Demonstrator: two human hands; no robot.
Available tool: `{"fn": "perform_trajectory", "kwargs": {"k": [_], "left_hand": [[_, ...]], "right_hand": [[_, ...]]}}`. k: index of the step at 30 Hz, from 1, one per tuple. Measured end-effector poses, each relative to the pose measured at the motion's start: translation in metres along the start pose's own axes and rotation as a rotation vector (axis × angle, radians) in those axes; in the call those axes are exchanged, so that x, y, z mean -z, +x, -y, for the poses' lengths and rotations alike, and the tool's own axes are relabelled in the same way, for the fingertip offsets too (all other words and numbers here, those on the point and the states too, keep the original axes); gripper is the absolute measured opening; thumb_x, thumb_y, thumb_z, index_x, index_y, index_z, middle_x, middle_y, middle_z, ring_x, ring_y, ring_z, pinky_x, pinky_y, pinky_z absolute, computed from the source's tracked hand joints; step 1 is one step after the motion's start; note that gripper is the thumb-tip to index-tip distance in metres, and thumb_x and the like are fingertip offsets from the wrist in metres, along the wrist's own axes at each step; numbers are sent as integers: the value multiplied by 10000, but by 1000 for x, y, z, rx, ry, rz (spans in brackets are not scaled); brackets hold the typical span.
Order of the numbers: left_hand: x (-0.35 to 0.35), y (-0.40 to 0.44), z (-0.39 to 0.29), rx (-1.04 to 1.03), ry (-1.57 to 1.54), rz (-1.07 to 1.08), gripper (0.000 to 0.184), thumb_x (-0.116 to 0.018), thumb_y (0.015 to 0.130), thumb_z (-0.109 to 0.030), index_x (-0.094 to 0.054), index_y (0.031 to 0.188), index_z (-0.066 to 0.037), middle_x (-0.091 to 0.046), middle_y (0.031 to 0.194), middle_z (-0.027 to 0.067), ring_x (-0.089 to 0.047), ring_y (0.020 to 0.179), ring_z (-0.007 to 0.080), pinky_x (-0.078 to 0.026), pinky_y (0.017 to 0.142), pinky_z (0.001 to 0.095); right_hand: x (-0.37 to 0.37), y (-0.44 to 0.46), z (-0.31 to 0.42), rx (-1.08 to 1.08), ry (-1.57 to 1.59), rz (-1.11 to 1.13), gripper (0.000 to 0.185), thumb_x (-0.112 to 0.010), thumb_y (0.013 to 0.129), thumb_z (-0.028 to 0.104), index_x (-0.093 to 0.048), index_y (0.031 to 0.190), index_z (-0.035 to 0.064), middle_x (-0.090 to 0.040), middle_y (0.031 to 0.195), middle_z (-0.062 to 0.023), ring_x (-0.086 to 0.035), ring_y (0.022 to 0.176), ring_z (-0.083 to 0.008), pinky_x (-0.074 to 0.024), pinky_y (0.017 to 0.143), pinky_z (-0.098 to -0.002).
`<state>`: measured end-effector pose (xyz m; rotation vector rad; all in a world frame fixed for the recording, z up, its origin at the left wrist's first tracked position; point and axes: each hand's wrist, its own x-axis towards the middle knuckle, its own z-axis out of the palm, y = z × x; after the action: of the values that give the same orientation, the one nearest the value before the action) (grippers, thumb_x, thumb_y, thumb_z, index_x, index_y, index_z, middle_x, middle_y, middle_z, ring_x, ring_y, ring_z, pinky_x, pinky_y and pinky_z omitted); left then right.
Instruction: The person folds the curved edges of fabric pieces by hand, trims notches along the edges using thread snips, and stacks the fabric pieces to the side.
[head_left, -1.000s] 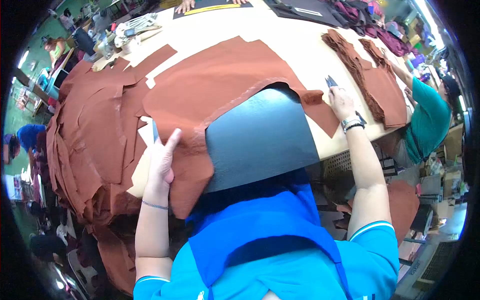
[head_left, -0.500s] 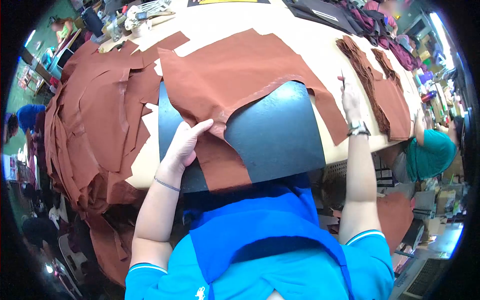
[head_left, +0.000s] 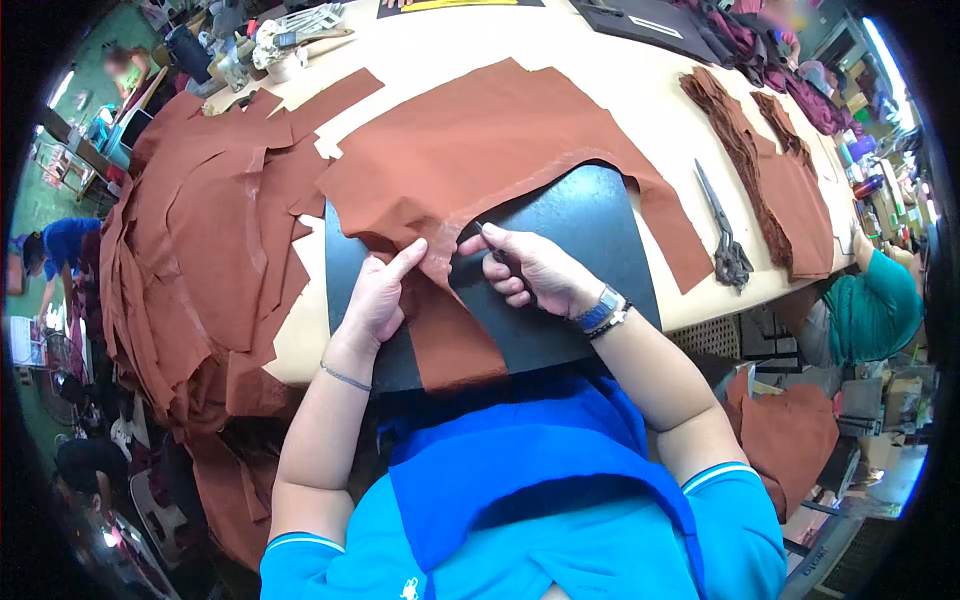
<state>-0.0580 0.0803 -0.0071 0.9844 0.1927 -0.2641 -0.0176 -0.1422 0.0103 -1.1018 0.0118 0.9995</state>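
Note:
A large reddish-brown leather sheet lies across a black cutting board, its lower strip hanging toward my body. My left hand pinches a folded part of its edge, thumb on top. Close on the right, my right hand is closed around a small dark tool with a thin pointed tip at the edge of the leather. My fingers cover most of the tool, so its kind is unclear. Farther right, a pair of scissors with dark handles lies on the table, apart from both hands.
A heap of brown leather pieces covers the left side of the pale table. More stacked leather strips lie at the right. Brushes and jars stand at the back left. Another person in a teal top is at the right.
My right hand has come from the right side of the table to the leather edge beside my left hand. The scissors now show fully where it was. My left hand keeps its pinch.

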Motion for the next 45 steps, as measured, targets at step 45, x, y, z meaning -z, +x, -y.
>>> {"fn": "perform_trajectory", "kwargs": {"k": [45], "left_hand": [[-1,-9,7,-165,245,-87,478,-613,955,-76,-449,1398,-1,-544,1377,98,-525,1261,208,-402,1081,361]], "right_hand": [[-2,4,-7,18,-110,-4,353,-433,1047,418,-550,922,109,-407,631,77,-330,509,-46,-285,452,-214]]}}
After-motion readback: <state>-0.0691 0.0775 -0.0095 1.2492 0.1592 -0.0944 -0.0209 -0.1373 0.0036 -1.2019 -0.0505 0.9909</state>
